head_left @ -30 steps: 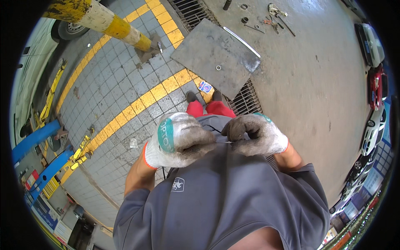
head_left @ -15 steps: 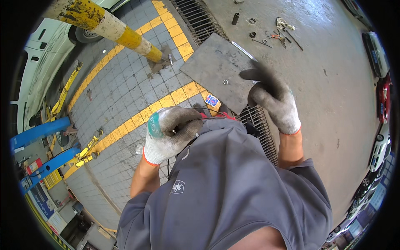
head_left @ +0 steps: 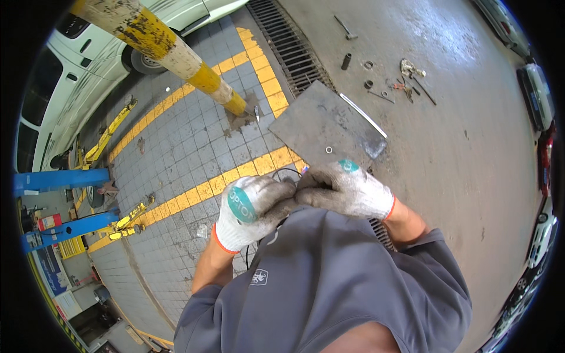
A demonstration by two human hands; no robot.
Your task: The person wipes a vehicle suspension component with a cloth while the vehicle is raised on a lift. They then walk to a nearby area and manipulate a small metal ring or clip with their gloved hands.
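Note:
My left hand and my right hand, both in soiled white knit gloves with green patches, meet fingertip to fingertip before my grey shirt. A thin black cable arcs out at the left fingers, which are closed on it. The right fingers are pinched together against the left ones; whatever they hold is hidden. Just beyond the hands, a small metal ring lies on a dark flat plate on the floor. A long pale bar lies along the plate's right edge.
A yellow-and-white post slants at the upper left near a white van. Blue lift arms stand at the left. A floor grate runs beyond the plate. Sockets, pliers and a hammer lie far right.
My right hand has come down and left from beside the plate to meet my left hand. The left hand has shifted slightly right. The view has tilted, showing more of the far floor.

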